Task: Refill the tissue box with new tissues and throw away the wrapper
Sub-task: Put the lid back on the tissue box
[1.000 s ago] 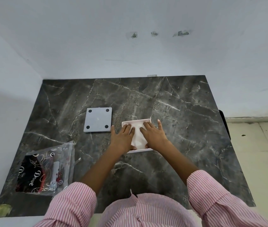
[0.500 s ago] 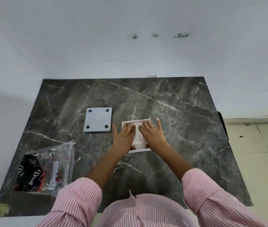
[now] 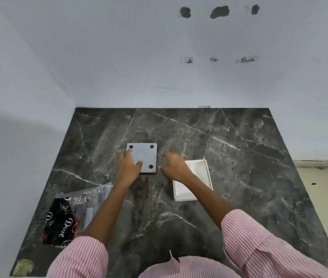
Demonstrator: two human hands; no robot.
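now the left hand (image 3: 128, 166) grips the lid's (image 3: 142, 158) left edge, the spread, empty right hand (image 3: 174, 165) just beside its right edge, box (image 3: 193, 180) further right.

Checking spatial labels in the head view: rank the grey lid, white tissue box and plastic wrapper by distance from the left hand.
From the left hand:
1. Grey lid, touching it, under its fingers.
2. White tissue box, to the right, behind the right hand.
3. Plastic wrapper, near left corner of the table.

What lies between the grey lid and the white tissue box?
In the head view, the right hand lies between the grey lid and the white tissue box, above bare marble.
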